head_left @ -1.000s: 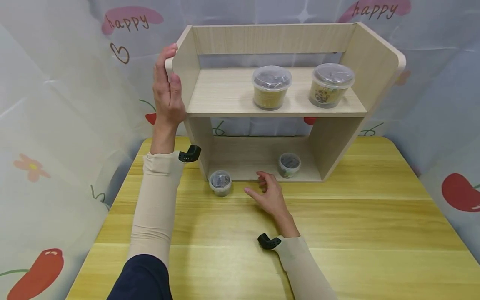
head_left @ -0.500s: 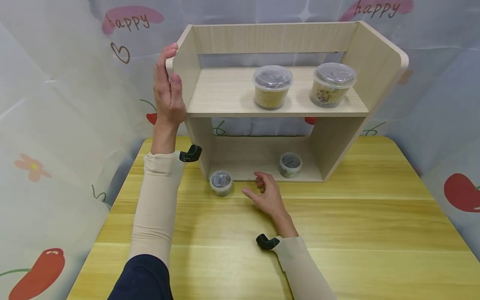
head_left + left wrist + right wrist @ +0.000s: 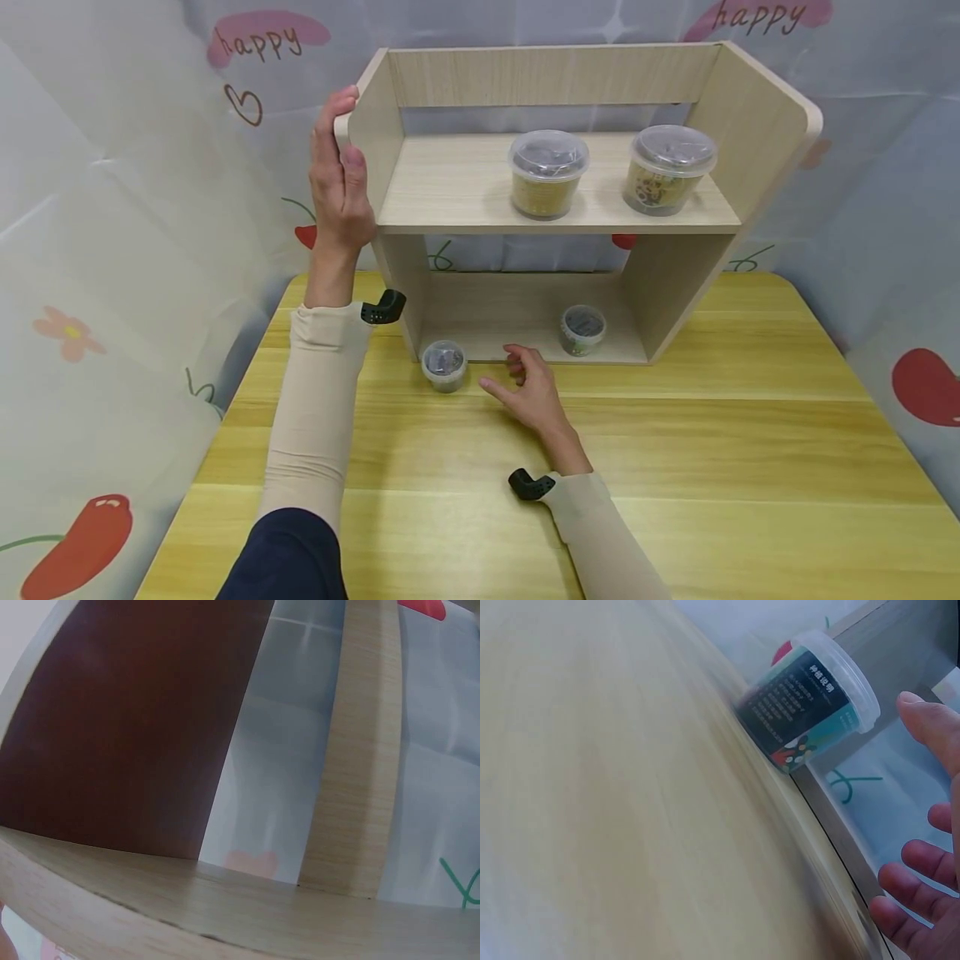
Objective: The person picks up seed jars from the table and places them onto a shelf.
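Observation:
A two-tier pale wooden shelf (image 3: 557, 229) stands on the table. Against the front edge of its left side panel rests my left hand (image 3: 341, 187), fingers pointing up and straight, thumb along the edge. My right hand (image 3: 534, 392) hovers near the lower board, thumb and fingers spread apart, holding nothing. To its left, a small lidded plastic cup (image 3: 444, 367) stands on the table just before the shelf. In the right wrist view this labelled cup (image 3: 802, 709) sits beyond the thumb. Another small lidded cup (image 3: 582, 331) is on the lower board, at the right.
Two larger lidded cups, one with yellowish contents (image 3: 548, 177) and one with a printed pattern (image 3: 667, 171), stand on the upper board. A wood-grain table (image 3: 712, 467) lies beneath. Printed cloth (image 3: 135, 208) hangs behind and at the sides.
My right hand has drifted slightly left toward the small cup on the table. My left hand stays against the side panel. The cups and the shelf keep their places.

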### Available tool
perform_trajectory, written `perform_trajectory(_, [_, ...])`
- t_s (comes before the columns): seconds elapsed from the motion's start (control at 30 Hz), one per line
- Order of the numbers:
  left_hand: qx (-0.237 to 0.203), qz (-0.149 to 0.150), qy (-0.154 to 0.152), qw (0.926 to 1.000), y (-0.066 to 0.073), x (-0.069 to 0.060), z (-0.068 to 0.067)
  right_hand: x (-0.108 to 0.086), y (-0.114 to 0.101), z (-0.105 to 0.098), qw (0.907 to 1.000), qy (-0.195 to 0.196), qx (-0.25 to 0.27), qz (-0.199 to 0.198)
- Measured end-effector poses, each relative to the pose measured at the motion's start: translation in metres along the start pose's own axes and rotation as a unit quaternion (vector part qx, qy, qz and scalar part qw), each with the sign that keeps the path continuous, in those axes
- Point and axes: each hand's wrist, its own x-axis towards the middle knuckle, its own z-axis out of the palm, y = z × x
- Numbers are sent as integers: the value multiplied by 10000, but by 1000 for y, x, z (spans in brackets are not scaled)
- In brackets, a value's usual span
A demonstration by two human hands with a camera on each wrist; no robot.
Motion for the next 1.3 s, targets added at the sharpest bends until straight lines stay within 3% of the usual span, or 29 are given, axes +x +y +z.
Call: perform_trajectory(1.3, [-110,68,-44,9999,-10,-2,-1,4,-5,21,9992,-334,-158,-174])
